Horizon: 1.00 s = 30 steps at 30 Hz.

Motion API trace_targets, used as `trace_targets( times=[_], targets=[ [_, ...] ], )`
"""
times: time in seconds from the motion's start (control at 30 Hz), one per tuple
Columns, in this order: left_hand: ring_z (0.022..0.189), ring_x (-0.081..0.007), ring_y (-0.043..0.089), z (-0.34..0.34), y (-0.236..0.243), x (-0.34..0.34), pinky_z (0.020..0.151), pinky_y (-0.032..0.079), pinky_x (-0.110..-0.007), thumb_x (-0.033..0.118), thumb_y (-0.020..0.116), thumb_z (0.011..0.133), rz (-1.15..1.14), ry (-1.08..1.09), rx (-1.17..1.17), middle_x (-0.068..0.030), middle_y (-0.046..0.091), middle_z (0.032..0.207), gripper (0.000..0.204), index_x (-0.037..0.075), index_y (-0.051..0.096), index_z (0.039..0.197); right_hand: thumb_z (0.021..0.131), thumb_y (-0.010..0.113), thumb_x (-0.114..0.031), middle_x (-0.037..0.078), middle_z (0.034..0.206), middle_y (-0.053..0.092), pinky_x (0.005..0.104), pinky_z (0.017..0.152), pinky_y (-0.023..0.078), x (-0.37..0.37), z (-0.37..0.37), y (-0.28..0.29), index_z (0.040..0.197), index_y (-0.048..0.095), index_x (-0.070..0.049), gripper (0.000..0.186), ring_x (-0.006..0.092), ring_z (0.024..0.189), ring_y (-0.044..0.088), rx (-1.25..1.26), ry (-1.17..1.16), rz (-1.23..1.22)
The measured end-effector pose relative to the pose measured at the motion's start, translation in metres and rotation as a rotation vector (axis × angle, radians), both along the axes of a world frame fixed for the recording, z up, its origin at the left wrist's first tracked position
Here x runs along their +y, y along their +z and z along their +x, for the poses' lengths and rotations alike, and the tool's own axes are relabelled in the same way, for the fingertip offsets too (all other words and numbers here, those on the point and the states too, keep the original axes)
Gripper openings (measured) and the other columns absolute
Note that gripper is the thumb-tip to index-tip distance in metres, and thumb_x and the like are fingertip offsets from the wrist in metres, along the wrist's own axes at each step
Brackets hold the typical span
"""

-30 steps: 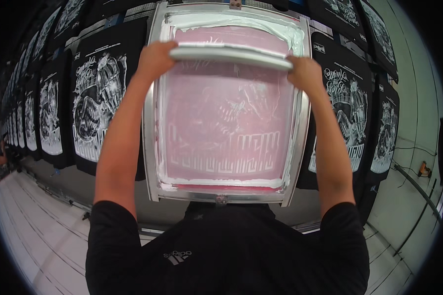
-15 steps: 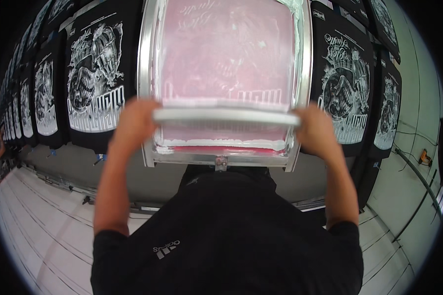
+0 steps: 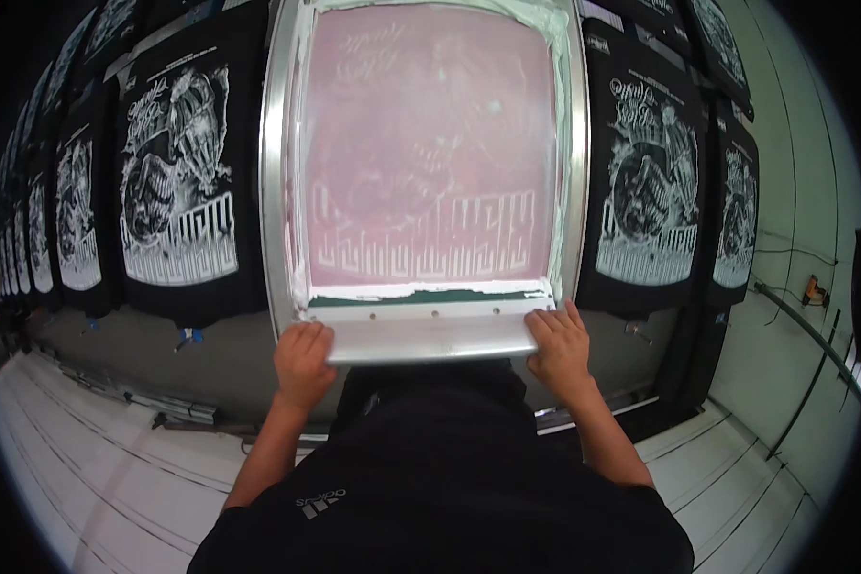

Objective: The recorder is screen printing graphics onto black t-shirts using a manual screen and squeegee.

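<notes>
A wide squeegee (image 3: 434,337) with a silver handle and a green blade lies across the near end of a screen printing frame (image 3: 275,172). My left hand (image 3: 305,361) is closed around its left end, and my right hand (image 3: 562,350) grips the right end. Beyond the blade stretches the frame's pink mesh (image 3: 421,124), where a mirrored design with lettering shows through. White ink (image 3: 430,289) lies in a ragged line along the blade, and more is smeared up both inner sides of the frame. What lies beneath the mesh is hidden.
Black shirts with white prints flank the frame: one shirt (image 3: 177,182) on the left, another (image 3: 647,172) on the right, with several more in rows beyond. A grey table edge (image 3: 230,368) runs below them. Cables and an orange tool (image 3: 815,291) are by the right wall.
Both hands have pulled the squeegee toward my body, from over the lower mesh to the frame's near end. The lower part of the design is now uncovered, and the handle tilts toward me.
</notes>
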<state>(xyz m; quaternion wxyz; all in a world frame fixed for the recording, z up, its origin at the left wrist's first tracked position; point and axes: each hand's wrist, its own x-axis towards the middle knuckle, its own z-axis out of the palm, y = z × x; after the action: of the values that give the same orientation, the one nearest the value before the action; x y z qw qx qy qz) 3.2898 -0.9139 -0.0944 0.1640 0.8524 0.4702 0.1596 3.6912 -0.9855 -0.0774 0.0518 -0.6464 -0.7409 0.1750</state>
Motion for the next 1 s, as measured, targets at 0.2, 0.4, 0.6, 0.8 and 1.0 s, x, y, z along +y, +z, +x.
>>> trace_targets(
  times=[0.2,0.4,0.6,0.8,1.0],
  targets=[
    [0.088,-0.0304,0.064,0.037,-0.025,0.202,0.077,0.054,-0.040,0.001,0.068,0.059,0.147,0.005,-0.023,-0.0097,0.068,0.094,0.037,0.008,0.067,0.095,0.056,0.068,-0.001,0.012,0.090,0.069,0.0435,0.095,0.047,0.186,0.038,-0.019,0.098,0.069,-0.009,0.043,0.0320,0.092,0.062,-0.100,-0.039,0.157],
    [0.086,-0.0376,0.067,0.096,-0.017,0.409,0.076,0.054,-0.045,0.033,0.074,0.074,0.170,0.053,0.156,-0.0162,0.070,0.083,0.031,0.015,0.070,0.098,0.071,0.063,-0.018,0.013,0.091,0.070,0.0455,0.077,0.054,0.385,0.088,-0.018,0.102,0.069,-0.017,0.031,0.0348,0.091,0.066,-0.295,-0.069,0.082],
    [0.085,-0.0345,0.067,0.116,0.020,0.497,0.075,0.053,-0.041,0.037,0.078,0.072,-0.062,-0.060,0.199,-0.0149,0.069,0.088,0.043,0.011,0.068,0.106,0.065,0.064,-0.018,0.017,0.104,0.071,0.0413,0.089,0.053,0.502,0.126,0.002,0.116,0.070,-0.014,0.052,0.0345,0.100,0.067,-0.266,0.018,0.000],
    [0.096,-0.0287,0.063,0.092,0.047,0.395,0.083,0.050,-0.040,0.033,0.077,0.079,0.444,0.171,-0.312,-0.0132,0.063,0.107,0.050,0.005,0.062,0.117,0.060,0.069,-0.016,0.022,0.097,0.071,0.0374,0.085,0.053,0.534,0.121,0.043,0.109,0.070,-0.003,0.051,0.0351,0.090,0.069,-0.034,0.044,-0.018],
    [0.083,-0.0221,0.065,0.072,0.021,0.073,0.076,0.051,-0.038,0.040,0.062,0.093,-1.417,-0.178,0.123,-0.0123,0.070,0.091,0.041,0.000,0.069,0.097,0.057,0.072,-0.018,0.021,0.099,0.071,0.0375,0.085,0.053,0.561,0.141,0.005,0.106,0.070,-0.003,0.051,0.0352,0.094,0.068,-0.140,0.079,-0.129]
  ],
)
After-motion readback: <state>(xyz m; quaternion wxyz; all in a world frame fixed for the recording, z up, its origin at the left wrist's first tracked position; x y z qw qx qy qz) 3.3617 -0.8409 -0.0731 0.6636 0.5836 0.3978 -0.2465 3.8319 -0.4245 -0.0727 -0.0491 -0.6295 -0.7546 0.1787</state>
